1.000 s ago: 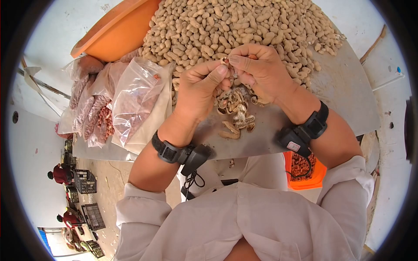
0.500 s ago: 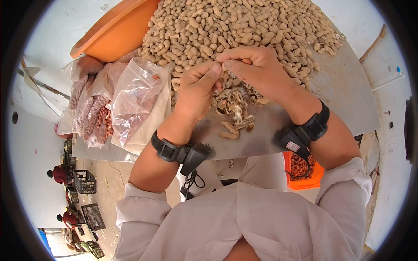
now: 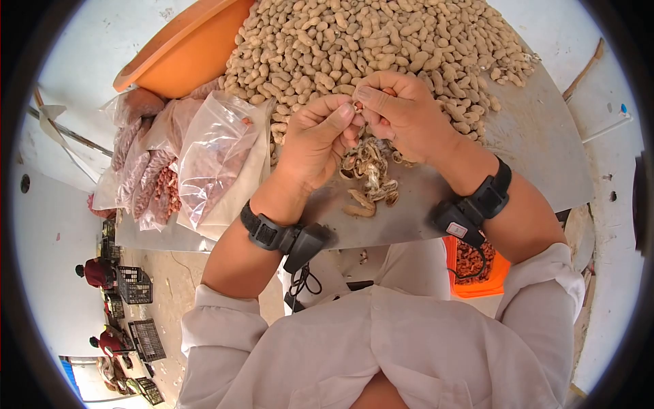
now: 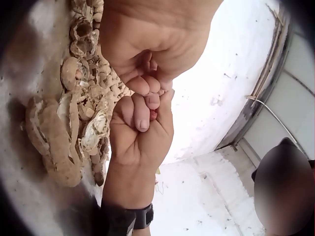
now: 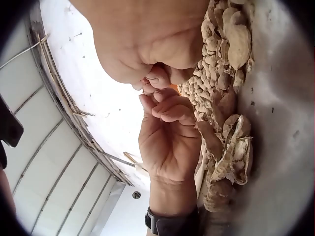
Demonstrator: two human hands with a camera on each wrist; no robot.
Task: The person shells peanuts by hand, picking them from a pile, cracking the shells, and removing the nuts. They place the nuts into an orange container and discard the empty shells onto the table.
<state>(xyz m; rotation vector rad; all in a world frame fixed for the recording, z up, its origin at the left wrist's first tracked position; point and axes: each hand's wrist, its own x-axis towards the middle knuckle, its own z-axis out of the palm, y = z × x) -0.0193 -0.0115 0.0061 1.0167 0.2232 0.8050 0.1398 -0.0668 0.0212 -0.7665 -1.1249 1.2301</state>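
Note:
Above the tabletop the two hands meet fingertip to fingertip. My left hand bends its thumb and forefinger together at a small peanut, whose reddish kernel shows between the fingertips. From the other side my right hand pinches at the same spot, mostly hiding the peanut. Reddish peanut kernels peek out between the right fingers; in the left wrist view one kernel shows inside that curled hand. Directly below lie cracked, opened peanut shells in a small heap.
Unshelled peanuts form a large pile at the back. An orange basin leans beside them, with clear bags of kernels at left. Under the table edge sits an orange container of reddish kernels. Crates and people stand far left.
An opened shell end showed at the fingertips a second ago; a reddish kernel shows there now. The hands closed together half a second ago, and the right fingers have since shifted slightly.

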